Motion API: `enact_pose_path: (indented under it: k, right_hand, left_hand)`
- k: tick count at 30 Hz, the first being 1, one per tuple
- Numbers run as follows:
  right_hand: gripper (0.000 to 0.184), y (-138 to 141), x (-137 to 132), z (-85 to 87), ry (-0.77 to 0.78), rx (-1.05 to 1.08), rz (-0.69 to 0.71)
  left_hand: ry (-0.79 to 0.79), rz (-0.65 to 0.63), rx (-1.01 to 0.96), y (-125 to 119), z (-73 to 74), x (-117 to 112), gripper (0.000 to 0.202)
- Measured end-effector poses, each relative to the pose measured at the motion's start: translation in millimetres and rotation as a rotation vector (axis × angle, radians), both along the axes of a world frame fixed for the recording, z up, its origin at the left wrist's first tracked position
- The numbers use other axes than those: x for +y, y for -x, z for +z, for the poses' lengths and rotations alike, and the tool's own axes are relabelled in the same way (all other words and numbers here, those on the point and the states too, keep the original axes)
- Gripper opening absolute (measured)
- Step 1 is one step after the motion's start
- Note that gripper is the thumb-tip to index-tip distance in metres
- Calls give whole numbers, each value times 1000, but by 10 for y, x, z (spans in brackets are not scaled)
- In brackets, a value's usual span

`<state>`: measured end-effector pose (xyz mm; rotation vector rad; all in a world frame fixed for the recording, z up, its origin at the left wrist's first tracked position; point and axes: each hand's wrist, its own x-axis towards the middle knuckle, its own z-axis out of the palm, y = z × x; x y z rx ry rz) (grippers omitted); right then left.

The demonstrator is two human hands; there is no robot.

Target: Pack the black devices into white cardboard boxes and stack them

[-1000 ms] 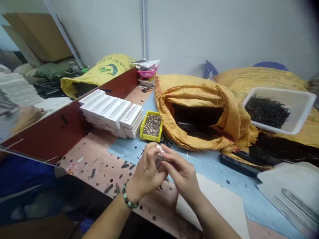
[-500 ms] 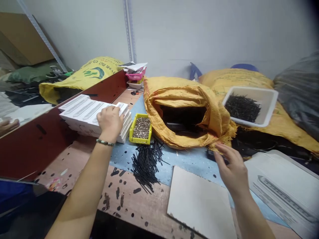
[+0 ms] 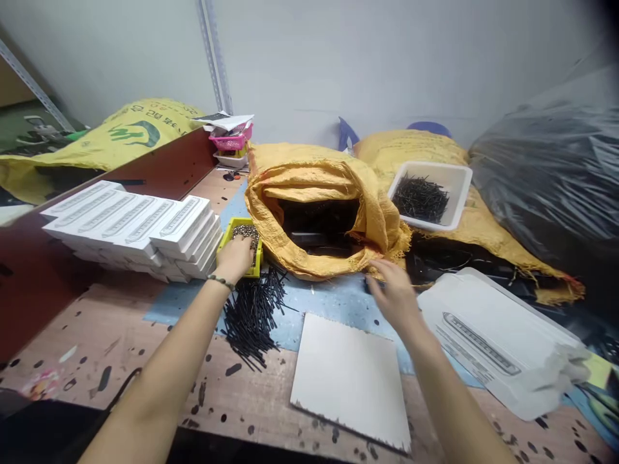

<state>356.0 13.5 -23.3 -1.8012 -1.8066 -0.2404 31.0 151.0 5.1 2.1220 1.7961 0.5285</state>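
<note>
My left hand reaches down into a small yellow bin filled with small shiny metal parts. Its fingers are bent together with their tips among the parts, so whatever they grip is hidden. My right hand is open, thumb apart from the fingers, by the front lip of an orange woven sack. Dark pieces show inside the sack's mouth. Thin black sticks lie in a loose heap just in front of the bin. A whitish board lies flat between my forearms.
Stacked white printed boxes stand left of the bin, beside a reddish-brown divider. A white tub of black sticks rests on another orange sack. To the right lies a white printed plastic bag.
My left hand has left the top of the stacked boxes and moved right into the yellow bin. The right hand stays by the sack's lip. The view has swung to the right.
</note>
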Motion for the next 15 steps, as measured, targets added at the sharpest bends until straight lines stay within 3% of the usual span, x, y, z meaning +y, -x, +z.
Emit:
enact_pose_path:
  k: [4,7,11,15]
  right_hand:
    - [46,689,913,53,175,14,141]
    - [51,955,1332,-7,213,32,174]
    - [37,1014,1434,2,212,87,170]
    - [34,996,1156,134,144,256,137]
  left_hand:
    - [36,66,-117,22,-181,228,14]
    - [31,113,-303,101,-190,241,14]
    - [103,180,-672,200,-146,113,20]
    - [326,169,-1091,220,-117,-270,30]
